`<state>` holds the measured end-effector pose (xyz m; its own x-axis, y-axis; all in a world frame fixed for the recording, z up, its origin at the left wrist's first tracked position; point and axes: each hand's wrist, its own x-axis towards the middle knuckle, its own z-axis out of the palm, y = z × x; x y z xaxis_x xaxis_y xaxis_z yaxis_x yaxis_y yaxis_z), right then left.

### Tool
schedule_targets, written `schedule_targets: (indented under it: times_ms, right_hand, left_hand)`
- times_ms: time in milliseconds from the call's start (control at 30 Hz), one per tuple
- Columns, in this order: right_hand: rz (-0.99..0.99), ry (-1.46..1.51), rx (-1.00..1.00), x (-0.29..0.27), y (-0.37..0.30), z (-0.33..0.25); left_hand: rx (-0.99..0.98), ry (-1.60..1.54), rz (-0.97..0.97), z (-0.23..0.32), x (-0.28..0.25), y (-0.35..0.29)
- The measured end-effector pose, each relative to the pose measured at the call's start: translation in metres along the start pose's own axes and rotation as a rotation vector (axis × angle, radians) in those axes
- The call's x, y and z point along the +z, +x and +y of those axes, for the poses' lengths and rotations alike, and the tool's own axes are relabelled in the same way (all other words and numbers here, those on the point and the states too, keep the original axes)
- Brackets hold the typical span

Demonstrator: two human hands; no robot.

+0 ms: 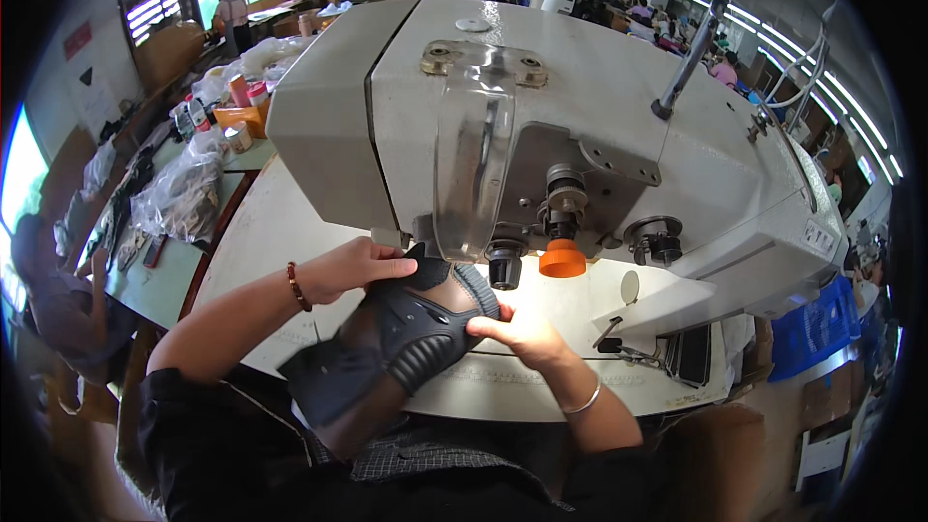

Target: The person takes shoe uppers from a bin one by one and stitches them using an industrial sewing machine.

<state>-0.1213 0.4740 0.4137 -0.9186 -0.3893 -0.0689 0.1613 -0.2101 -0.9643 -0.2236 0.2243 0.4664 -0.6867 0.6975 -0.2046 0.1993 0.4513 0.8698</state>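
Note:
A black and brown sewn piece [401, 324], with moulded ribbed padding and a grey knitted edge, lies under the head of a large off-white sewing machine [599, 68]. It looks like part of a glove, though I cannot be sure. My left hand [353, 269], with a beaded bracelet at the wrist, pinches its dark upper flap close to the needle area. On the other side my right hand [527, 333] grips the edge, thumb on top and the other fingers mostly hidden. The needle itself is hidden behind the clear plastic guard [474, 164]. The lower end of the piece hangs toward my lap.
An orange knob [563, 258] and a black dial [652, 240] stick out above my right hand. To the left, a green-topped table [164, 280] bears plastic bags [184, 188] and thread cones [240, 90]. A blue crate [817, 329] stands at right. Other people work farther back.

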Motion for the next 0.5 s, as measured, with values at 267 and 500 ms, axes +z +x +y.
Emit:
schedule_targets:
  times_ms: [267, 500]
  right_hand:
    - [0.041, -0.143, 0.011, 0.001, -0.006, -0.039]
    - [0.049, -0.495, 0.134, 0.014, -0.008, -0.084]
  left_hand:
    - [-0.076, -0.523, 0.012, 0.017, 0.028, -0.010]
    - [-0.091, -0.484, 0.163, 0.030, 0.032, -0.014]
